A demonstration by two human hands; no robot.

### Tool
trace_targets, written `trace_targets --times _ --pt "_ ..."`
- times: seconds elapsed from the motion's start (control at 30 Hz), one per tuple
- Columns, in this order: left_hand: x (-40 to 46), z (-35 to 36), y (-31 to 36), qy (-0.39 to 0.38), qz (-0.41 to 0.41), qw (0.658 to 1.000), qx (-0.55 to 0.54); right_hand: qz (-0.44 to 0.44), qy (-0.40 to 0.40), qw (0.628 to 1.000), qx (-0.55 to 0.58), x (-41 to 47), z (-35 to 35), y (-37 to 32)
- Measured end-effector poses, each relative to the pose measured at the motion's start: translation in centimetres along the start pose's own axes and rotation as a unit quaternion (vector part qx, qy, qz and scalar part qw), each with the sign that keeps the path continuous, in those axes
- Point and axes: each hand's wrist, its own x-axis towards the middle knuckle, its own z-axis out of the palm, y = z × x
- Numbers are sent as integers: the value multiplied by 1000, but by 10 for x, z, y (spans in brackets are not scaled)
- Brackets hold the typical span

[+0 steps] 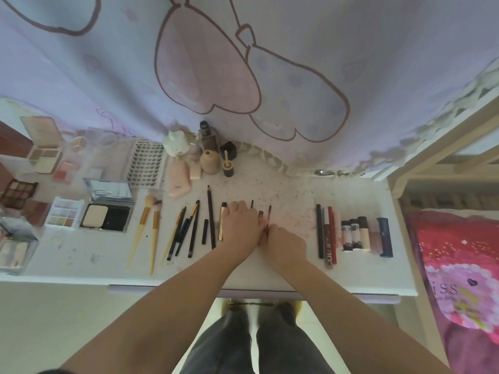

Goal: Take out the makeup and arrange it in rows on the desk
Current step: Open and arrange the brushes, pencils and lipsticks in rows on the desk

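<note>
Hands meet at the centre of the frame over a white desk [270, 273] stained with reddish specks. Both bare forearms reach up from the lower edge and converge. The left hand [239, 225] lies palm down, fingers straight and close together, resting flat across several slim sticks whose tips show beyond the fingertips. Just right of it, the right hand [285, 242] is curled knuckles up, its fingers pinching a thin red-handled pencil [268, 215] that points toward the top of the frame.

Left of the hands, a row of dark pencils and liners [189, 230] runs lengthwise, beside a gold-toned tube [222, 225] touching the left hand's edge. Further left lie two makeup brushes [149, 228] with pale wooden handles. At mid-left, an open powder compact [106, 220] sits next to a small eyeshadow palette [64, 214]. Right of centre, lip products and small tubes [353, 233] stand side by side in a tidy row. Bottles and jars [209, 155] cluster at the desk's far edge, next to a tray of false lashes [147, 163]. A lilac cartoon-print curtain [270, 63] fills the upper frame.
</note>
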Motion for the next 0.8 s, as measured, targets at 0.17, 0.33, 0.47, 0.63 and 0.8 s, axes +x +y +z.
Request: trace_targets --times 0.17,0.33,0.47,0.63,0.8 --pt "-1 -8 2 10 8 1000 -11 -33 13 999 -11 2 -12 11" --pt "-5 -17 52 26 96 992 -83 11 68 997 -37 30 -73 78" --pt "-9 -1 114 -50 92 990 -99 26 3 997 -72 57 -100 103" --pt "-3 13 133 -69 12 996 -57 -7 -22 994 -104 72 -89 102" --pt "-1 8 125 -50 -28 995 -79 -33 -10 993 -111 75 -87 101"
